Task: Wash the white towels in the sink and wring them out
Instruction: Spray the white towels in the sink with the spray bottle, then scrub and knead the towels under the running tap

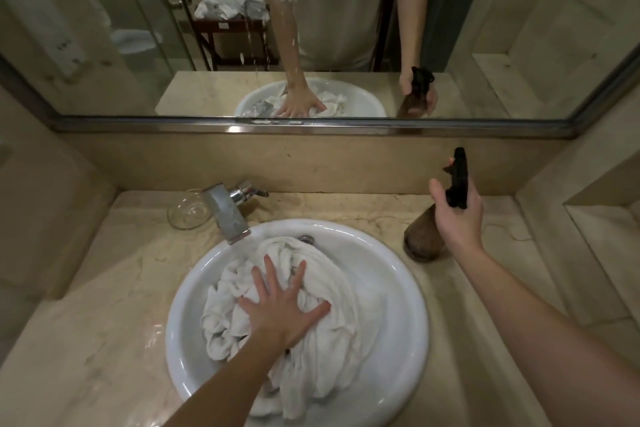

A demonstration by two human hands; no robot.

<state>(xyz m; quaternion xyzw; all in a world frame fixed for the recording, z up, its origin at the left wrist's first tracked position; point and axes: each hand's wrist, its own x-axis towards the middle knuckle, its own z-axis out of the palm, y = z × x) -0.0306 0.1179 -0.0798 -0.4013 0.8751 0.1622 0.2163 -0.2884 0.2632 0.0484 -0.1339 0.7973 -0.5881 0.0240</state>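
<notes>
Fingers (267, 272) of the left hand (282, 314) lie spread and flat, pressing down on the towels (332, 333), which sit bunched in the sink (408, 305). Left of the basin, a dish (187, 213) rests on the worktop (97, 322) beside the tap (227, 215). Right of the sink, the right hand (457, 215) curls around the neck of a bottle (420, 241) standing on the worktop, its black trigger head poking above the knuckles.

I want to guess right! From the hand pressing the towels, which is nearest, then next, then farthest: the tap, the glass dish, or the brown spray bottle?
From the left hand:
1. Tap, behind the sink.
2. Glass dish, back left, beside the tap.
3. Brown spray bottle, far right.
</notes>
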